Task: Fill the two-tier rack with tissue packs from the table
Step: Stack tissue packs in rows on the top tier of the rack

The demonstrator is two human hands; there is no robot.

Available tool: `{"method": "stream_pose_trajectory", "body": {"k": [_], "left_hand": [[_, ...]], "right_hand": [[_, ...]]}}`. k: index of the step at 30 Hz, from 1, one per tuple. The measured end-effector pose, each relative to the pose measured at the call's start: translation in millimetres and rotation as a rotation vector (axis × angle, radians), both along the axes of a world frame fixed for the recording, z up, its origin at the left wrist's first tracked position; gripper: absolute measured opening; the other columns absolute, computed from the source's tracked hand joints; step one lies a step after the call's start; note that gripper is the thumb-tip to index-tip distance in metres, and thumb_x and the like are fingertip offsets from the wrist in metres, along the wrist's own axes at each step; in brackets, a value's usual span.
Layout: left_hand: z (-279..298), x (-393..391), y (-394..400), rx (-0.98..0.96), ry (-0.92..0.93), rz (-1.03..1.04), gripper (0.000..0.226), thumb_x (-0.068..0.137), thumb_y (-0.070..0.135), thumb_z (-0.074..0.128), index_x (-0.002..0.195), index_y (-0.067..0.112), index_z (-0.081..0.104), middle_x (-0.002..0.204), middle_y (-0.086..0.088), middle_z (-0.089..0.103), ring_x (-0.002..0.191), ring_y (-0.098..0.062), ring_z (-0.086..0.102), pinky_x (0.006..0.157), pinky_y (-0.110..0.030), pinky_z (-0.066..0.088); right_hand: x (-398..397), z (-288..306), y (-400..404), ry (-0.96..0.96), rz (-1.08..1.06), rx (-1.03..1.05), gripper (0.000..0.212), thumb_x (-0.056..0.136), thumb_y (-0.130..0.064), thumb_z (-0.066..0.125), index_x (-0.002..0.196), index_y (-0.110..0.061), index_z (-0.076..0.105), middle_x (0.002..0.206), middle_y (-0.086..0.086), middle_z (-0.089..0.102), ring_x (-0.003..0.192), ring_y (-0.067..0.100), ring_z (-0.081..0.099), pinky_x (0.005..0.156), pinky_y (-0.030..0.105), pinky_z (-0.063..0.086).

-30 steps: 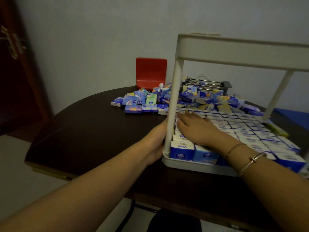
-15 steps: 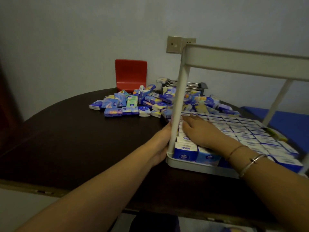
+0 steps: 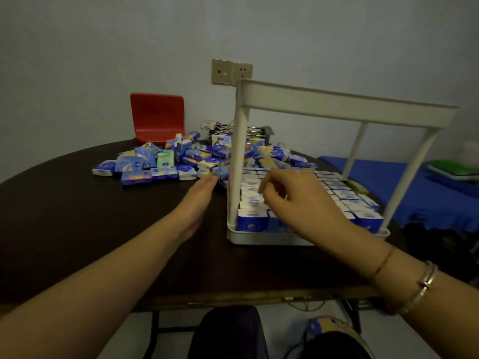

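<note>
White two-tier rack (image 3: 305, 104) at right-centre of dark tabletop (image 3: 77, 216), near front edge. Lower tier packed w/ rows of blue-and-white tissue packs (image 3: 252, 218) standing side by side; upper tier seen from below only, contents not visible. Loose pile of tissue packs (image 3: 181, 161) on tabletop, left of and behind rack, some flat, some tilted, spilling toward rack's front-left post.

Right hand (image 3: 300, 206) over lower tier's front-left rows, under upper tier, fingers curled loosely down toward pack tops; can't tell if pinching anything. Bracelets on right wrist (image 3: 404, 283). Left hand (image 3: 199, 200) stretched flat over tabletop just left of rack, fingers straight and together, tips at nearest loose pack by rack post; holding nothing.

Red chair back (image 3: 158, 117) behind tabletop at wall. Dark wire rack (image 3: 248, 130) behind pile, one pack on top. Wall socket plates (image 3: 230, 72) above. Blue-covered bed (image 3: 425, 185) at right w/ green items on it. Person's knees below tabletop edge.
</note>
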State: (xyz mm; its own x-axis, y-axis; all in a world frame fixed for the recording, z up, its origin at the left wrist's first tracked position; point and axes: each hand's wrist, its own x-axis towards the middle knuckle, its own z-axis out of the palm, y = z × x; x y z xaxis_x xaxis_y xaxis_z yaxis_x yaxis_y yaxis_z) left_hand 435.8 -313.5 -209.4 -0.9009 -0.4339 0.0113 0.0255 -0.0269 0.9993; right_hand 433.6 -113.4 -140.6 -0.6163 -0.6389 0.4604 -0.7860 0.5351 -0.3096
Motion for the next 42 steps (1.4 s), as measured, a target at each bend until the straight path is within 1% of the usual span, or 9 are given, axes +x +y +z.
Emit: {"method": "stream_pose_trajectory", "body": {"k": [6, 10, 13, 16, 19, 28, 32, 36, 42], "left_hand": [[-5.0, 19.0, -43.9, -0.097, 0.020, 0.158, 0.043, 0.100, 0.031, 0.042, 0.142, 0.024, 0.040, 0.148, 0.002, 0.038, 0.135, -0.017, 0.036, 0.110, -0.034, 0.028], [-10.6, 34.0, -84.0, -0.197, -0.011, 0.262, 0.040, 0.101, 0.020, 0.039, 0.141, 0.023, 0.042, 0.130, 0.007, 0.046, 0.080, 0.002, 0.046, 0.068, -0.014, 0.036], [-16.9, 42.5, -113.1, -0.297, -0.087, 0.322, 0.043, 0.099, 0.011, 0.039, 0.140, 0.024, 0.042, 0.138, -0.001, 0.046, 0.068, 0.000, 0.044, 0.058, -0.014, 0.034], [-28.2, 46.4, -142.8, -0.506, -0.115, 0.338, 0.048, 0.094, 0.004, 0.043, 0.138, 0.024, 0.044, 0.141, -0.005, 0.044, 0.101, -0.016, 0.057, 0.080, -0.026, 0.046], [-38.8, 39.8, -174.4, -0.818, -0.236, 0.355, 0.056, 0.092, 0.009, 0.049, 0.145, 0.020, 0.033, 0.153, -0.007, 0.028, 0.141, -0.024, 0.024, 0.115, -0.036, 0.026], [-50.4, -1.0, -226.9, -1.127, -0.666, 0.260, 0.066, 0.096, 0.051, 0.033, 0.151, 0.034, -0.001, 0.157, -0.001, -0.021, 0.144, -0.031, -0.018, 0.116, -0.052, 0.002], [-54.2, 0.2, -236.5, -1.164, -0.517, 0.327, 0.061, 0.091, 0.049, 0.048, 0.143, 0.025, 0.027, 0.159, -0.004, 0.004, 0.147, -0.028, 0.000, 0.117, -0.051, 0.005], [-47.4, 3.6, -241.1, -1.130, -0.384, 0.379, 0.049, 0.086, 0.036, 0.062, 0.126, 0.018, 0.041, 0.129, -0.004, 0.051, 0.126, -0.022, 0.042, 0.113, -0.046, 0.025], [-39.7, 15.7, -240.6, -0.897, -0.279, 0.413, 0.060, 0.077, 0.032, 0.075, 0.126, 0.021, 0.041, 0.129, -0.002, 0.042, 0.121, -0.021, 0.041, 0.098, -0.035, 0.041]], "right_hand": [[33.5, -2.2, -49.2, 0.030, 0.128, 0.039, 0.017, 0.093, -0.029, 0.045, 0.093, -0.023, 0.061, 0.080, -0.003, 0.064, 0.076, 0.011, 0.059, 0.078, 0.034, 0.052], [33.1, -9.6, -95.6, 0.041, 0.173, 0.071, 0.017, 0.092, -0.029, 0.045, 0.092, -0.023, 0.061, 0.079, -0.005, 0.061, 0.073, 0.008, 0.057, 0.074, 0.036, 0.052], [25.1, -24.2, -135.4, 0.009, 0.178, 0.120, 0.017, 0.093, -0.028, 0.045, 0.095, -0.021, 0.060, 0.085, -0.005, 0.061, 0.081, 0.010, 0.058, 0.078, 0.032, 0.046], [10.3, -46.8, -174.8, -0.040, 0.154, 0.192, 0.017, 0.092, -0.025, 0.045, 0.101, -0.017, 0.056, 0.098, 0.002, 0.060, 0.094, 0.018, 0.057, 0.081, 0.035, 0.047], [-10.5, -65.8, -210.9, -0.132, 0.094, 0.212, 0.023, 0.092, -0.024, 0.047, 0.112, -0.016, 0.052, 0.111, 0.005, 0.054, 0.104, 0.020, 0.052, 0.086, 0.034, 0.046], [-78.0, -92.4, -297.4, -0.135, 0.007, 0.185, 0.054, 0.092, -0.018, 0.047, 0.143, -0.013, 0.031, 0.149, 0.008, 0.031, 0.139, 0.021, 0.026, 0.114, 0.035, 0.026], [-99.9, -93.4, -323.9, -0.167, 0.030, 0.210, 0.063, 0.094, -0.025, 0.046, 0.150, -0.016, 0.019, 0.158, 0.008, 0.014, 0.146, 0.024, 0.007, 0.117, 0.036, 0.011], [-111.7, -99.1, -335.2, -0.139, 0.033, 0.262, 0.055, 0.095, -0.040, 0.043, 0.143, -0.014, 0.034, 0.146, 0.013, 0.037, 0.135, 0.027, 0.032, 0.112, 0.040, 0.028], [-100.7, -91.3, -321.7, -0.058, 0.117, 0.249, 0.032, 0.089, -0.038, 0.058, 0.110, -0.016, 0.049, 0.112, 0.005, 0.051, 0.101, 0.022, 0.051, 0.088, 0.034, 0.043]]}}
